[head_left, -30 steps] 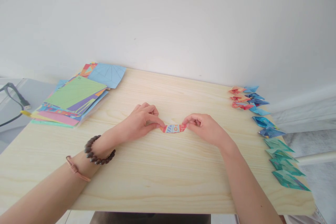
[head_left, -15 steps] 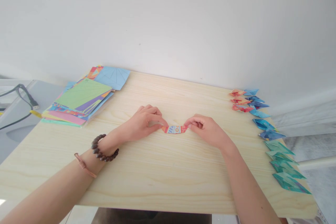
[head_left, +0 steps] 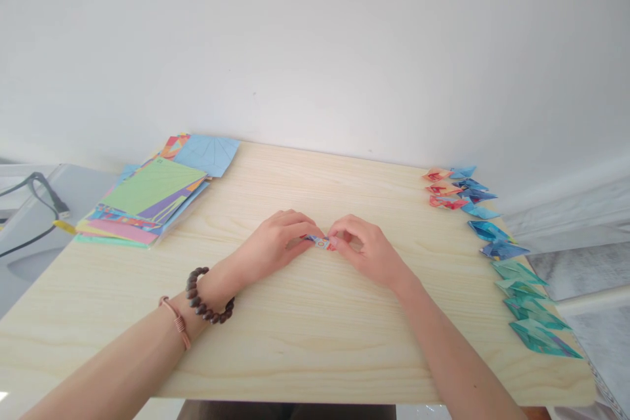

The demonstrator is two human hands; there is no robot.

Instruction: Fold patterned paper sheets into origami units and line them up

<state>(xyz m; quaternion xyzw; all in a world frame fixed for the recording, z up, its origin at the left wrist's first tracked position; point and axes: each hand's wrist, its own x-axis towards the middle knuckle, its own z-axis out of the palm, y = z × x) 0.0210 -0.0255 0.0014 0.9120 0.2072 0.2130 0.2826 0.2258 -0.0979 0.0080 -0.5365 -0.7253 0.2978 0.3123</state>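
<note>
A small piece of folded origami paper, patterned in red, blue and white, is pinched between my two hands over the middle of the wooden table. My left hand grips its left end between thumb and fingers, covering that part. On the other side, my right hand holds the right end the same way. The fingertips of both hands are close together, and only a short strip of the paper shows between them.
A stack of coloured origami sheets lies at the table's back left. Along the right edge runs a row of folded paper pieces, red ones, blue ones and green ones. Black cables lie beyond the left edge.
My hands have drawn closer together on the folded paper, mostly the right hand moving left. Less of the paper shows between the fingers. The view has shifted slightly.
</note>
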